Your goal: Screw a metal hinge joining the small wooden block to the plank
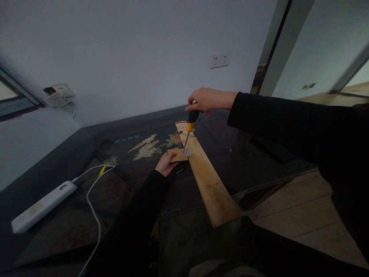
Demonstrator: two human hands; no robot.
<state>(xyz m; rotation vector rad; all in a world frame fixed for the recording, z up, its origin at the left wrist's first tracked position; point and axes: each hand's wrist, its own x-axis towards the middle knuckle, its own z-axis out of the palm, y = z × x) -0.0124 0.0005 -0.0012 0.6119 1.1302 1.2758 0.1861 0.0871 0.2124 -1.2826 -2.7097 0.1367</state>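
My right hand (pixel 203 100) is closed around the black end of a screwdriver (pixel 190 127) with a black and yellow handle. Its shaft slants down, and the tip meets a silver metal hinge (pixel 186 152). That hinge lies across the joint between a short wooden piece (pixel 178 156) and a long wooden board (pixel 209 175). My left hand (pixel 166 163) grips the short piece at its left end, thumb on top. The long board runs from the table's middle past its front edge. Whether a screw sits under the tip is too small to tell.
A white power strip (pixel 43 207) with a white cable (pixel 93 209) lies at the left of the dark, flower-patterned table (pixel 138 165). A small thin metal item (pixel 179 171) rests near my left hand. Wall sockets (pixel 219 60) are behind.
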